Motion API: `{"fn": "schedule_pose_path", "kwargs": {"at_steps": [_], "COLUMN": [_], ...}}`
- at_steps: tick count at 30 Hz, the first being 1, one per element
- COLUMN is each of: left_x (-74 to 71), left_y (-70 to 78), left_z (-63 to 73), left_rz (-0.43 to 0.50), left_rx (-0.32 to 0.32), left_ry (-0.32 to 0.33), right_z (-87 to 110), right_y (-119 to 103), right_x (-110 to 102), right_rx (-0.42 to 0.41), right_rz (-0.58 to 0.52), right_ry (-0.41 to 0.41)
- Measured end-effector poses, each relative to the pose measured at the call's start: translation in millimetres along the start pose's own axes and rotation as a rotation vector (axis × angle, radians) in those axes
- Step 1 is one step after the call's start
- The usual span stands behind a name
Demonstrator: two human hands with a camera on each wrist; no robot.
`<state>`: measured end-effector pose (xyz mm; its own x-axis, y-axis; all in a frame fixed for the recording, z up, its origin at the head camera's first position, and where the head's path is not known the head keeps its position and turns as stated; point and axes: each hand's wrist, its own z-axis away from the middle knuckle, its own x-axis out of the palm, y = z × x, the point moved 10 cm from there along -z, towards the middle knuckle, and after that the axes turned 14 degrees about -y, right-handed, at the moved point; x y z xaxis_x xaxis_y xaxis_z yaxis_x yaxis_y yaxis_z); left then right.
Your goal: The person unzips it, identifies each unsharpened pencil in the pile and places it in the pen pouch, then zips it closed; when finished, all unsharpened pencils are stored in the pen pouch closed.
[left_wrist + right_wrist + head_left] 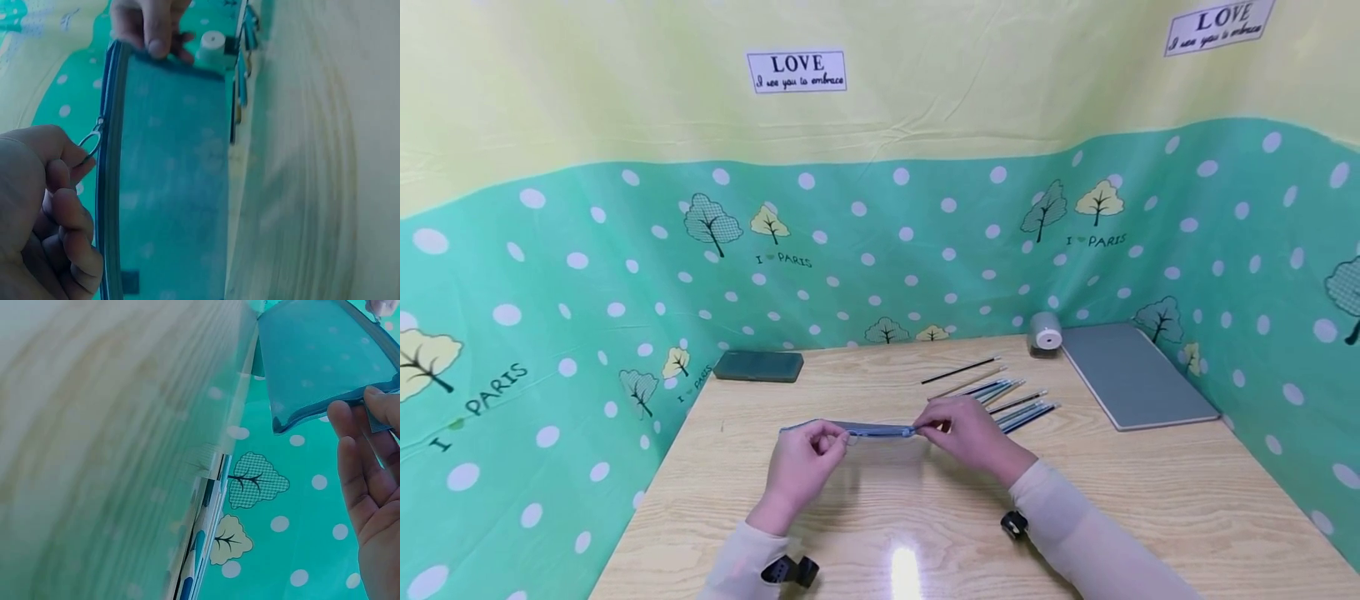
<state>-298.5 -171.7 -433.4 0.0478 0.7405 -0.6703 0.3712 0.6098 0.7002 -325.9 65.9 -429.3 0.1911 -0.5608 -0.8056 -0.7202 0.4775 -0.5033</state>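
A see-through zip pouch (175, 156) with dark blue edging hangs between my two hands, zipper edge up, over the table. My left hand (802, 462) pinches the ring-shaped zipper pull (94, 144) between thumb and forefinger. The slider sits partway along the zipper (110, 206). At the other end, my right hand (973, 433) pinches the pouch's corner by the zipper between thumb and fingers, as the right wrist view also shows. Through the thin pouch wall the green cloth behind shows. Just beyond my right hand, several pencils (1030, 417) lie fanned on the table.
On the wooden table (737, 500), a dark green case (758, 367) lies at the back left. A small white-and-dark pencil sharpener (1045, 335) stands at the back right, beside a flat grey board (1138, 375). Patterned cloth (850, 250) encloses the back and sides.
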Motion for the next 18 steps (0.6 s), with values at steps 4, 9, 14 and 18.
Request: {"fn": "schedule_pose_path", "kwargs": {"at_steps": [4, 9, 14, 18], "left_x": [-8.4, -19.3, -29.1, -36.3], "left_y": [-8.4, -15.8, -24.3, -33.1], "left_z": [-0.8, 0.6, 3.4, 4.7], "left_rz": [-0.033, -0.058, -0.051, -0.027], "left_rx": [-0.013, -0.014, -0.018, -0.027], "left_ry": [0.005, 0.005, 0.012, 0.005], "right_z": [1.6, 1.5, 3.2, 3.5], "right_y": [3, 6, 13, 17], "right_x": [-1, -1, -3, -5], "right_rx": [0.017, 0.043, 0.08, 0.095], "right_rz": [-0.011, -0.018, -0.07, -0.1], "right_ry": [0.005, 0.008, 0.016, 0.009]}}
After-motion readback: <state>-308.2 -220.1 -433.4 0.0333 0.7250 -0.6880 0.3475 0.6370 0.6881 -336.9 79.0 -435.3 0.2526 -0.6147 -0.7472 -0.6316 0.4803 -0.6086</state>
